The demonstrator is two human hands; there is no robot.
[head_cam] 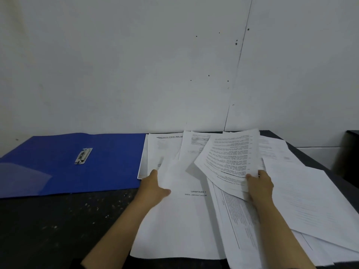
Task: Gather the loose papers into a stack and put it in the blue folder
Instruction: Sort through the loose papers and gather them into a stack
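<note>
Several white printed papers (303, 200) lie fanned and overlapping across the right half of the dark table. My left hand (153, 186) grips the upper left edge of a large sheet titled "LAMPIRAN 7" (184, 220), its top bent upward. My right hand (260, 186) pinches the lower edge of a few text-covered sheets (227, 158), lifted and tilted above the pile. The blue folder (108, 162) lies open and flat to the left, with a metal clip (83, 156) on its inner face and a clear pocket at its left end.
The dark speckled table (58, 220) meets a white wall (136, 65) at the back. A dark object (352, 152) stands at the far right edge. More sheets (161, 150) lie against the folder's right edge.
</note>
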